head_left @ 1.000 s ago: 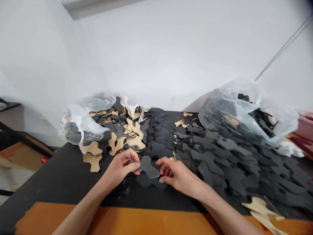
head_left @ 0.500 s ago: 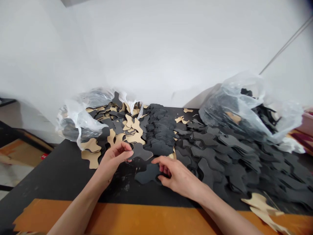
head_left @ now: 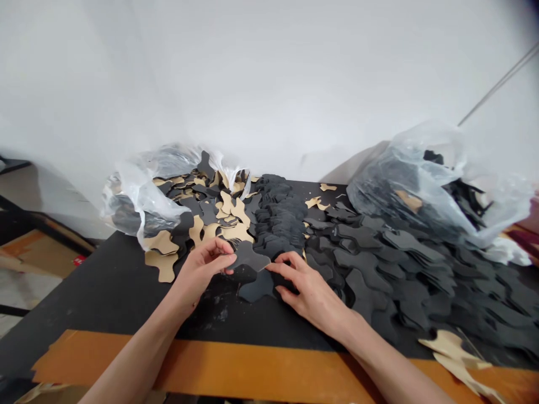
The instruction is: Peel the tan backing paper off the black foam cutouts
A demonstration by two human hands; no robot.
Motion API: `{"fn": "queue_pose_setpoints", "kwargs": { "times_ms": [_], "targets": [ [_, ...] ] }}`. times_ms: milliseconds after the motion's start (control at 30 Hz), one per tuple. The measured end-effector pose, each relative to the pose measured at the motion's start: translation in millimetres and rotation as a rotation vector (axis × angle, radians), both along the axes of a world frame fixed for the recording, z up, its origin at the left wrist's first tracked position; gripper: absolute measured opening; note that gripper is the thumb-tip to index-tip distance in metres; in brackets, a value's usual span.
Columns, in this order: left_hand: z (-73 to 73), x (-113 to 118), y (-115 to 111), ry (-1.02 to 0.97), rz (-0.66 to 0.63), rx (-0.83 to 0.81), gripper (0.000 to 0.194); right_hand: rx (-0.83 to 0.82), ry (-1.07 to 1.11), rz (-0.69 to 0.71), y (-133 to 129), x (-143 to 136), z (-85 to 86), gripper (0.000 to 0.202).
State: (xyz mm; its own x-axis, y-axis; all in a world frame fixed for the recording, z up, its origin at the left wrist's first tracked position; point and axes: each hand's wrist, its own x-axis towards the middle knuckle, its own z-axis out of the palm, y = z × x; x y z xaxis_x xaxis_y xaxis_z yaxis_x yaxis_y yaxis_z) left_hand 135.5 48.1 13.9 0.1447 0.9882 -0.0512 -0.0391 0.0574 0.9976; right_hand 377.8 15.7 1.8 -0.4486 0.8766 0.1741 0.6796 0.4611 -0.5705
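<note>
My left hand (head_left: 207, 266) pinches a dark grey, wavy-edged flat piece (head_left: 249, 258) between thumb and fingers, its free end pointing right. Fingers apart, my right hand (head_left: 309, 292) has its index fingertip at that free end; whether it touches is hard to tell. Below, a similar black piece (head_left: 256, 287) lies on the table, its right end close to my right thumb. Just beyond the hands, a long row of overlapping black pieces (head_left: 280, 210) runs back toward the wall.
Loose tan and black pieces (head_left: 227, 216) spill from a clear plastic bag (head_left: 145, 199) at left. A wide pile of black pieces (head_left: 404, 275) covers the right side, with another plastic bag (head_left: 391, 179) behind. Brown tape (head_left: 236, 367) lines the front edge of the black table (head_left: 122, 286).
The right hand's index fingertip has come up to the free end of the held piece. My left hand keeps its pinch. The whole view has shifted slightly.
</note>
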Motion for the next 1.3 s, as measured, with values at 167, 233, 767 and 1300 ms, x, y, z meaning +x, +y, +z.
{"fn": "queue_pose_setpoints", "kwargs": {
  "times_ms": [167,233,767,1300],
  "targets": [
    [2.6,1.5,-1.8,-0.014,0.014,-0.003,0.019,0.082,0.089,-0.033,-0.7,-2.5,-0.2,0.025],
    [4.1,1.3,-3.1,-0.03,0.006,0.005,0.019,0.003,0.193,-0.021,-1.8,-2.1,2.1,0.013],
    [9.2,6.1,-7.7,0.016,-0.041,0.027,0.018,-0.194,0.056,-0.022,-7.3,-2.1,4.4,0.018],
    [3.5,29.7,-23.3,0.16,-0.284,0.032,0.014,-0.511,0.766,-0.176,-4.2,-12.7,9.5,0.036]
  ]
}}
